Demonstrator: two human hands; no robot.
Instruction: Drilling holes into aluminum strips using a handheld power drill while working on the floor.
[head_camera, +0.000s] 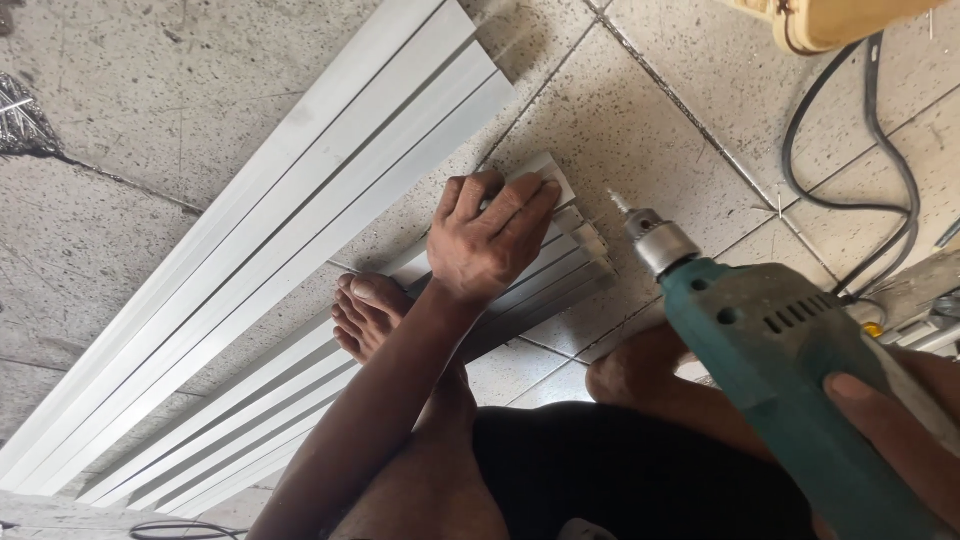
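Person crouches on the tiled floor (640, 110), head cam looking straight down.

Left hand (490, 240) lies flat, palm down, on the near ends of a short stack of white metal strips (565, 262). Fingers spread over the top strip, pressing rather than wrapping; no closed grip there, just weight on the stack. The strips run diagonally from lower left up to the right, ends stepped slightly like a fan. A bare foot (365, 310) sits on the same stack just below the hand, toes on the metal.

Right hand (890, 430) has a clenched grip on the body of a teal electric drill (770, 350), thumb on top of the housing. The drill's silver chuck (655, 238) points up-left. The short bit (618, 203) sits just beside the strip ends, to their right. Can't tell if the tip touches the metal or the floor.

A second, longer bundle of white strips (330, 160) lies parallel, further up and left, apart from the held stack.

Black cable (880, 150) loops across the tiles at upper right. A yellowish object (830, 20) is cut off by the top edge; can't tell what it is. Crumpled silvery scrap (20, 120) at the far left edge. The person's knee (625, 370) is between the drill and the stack.
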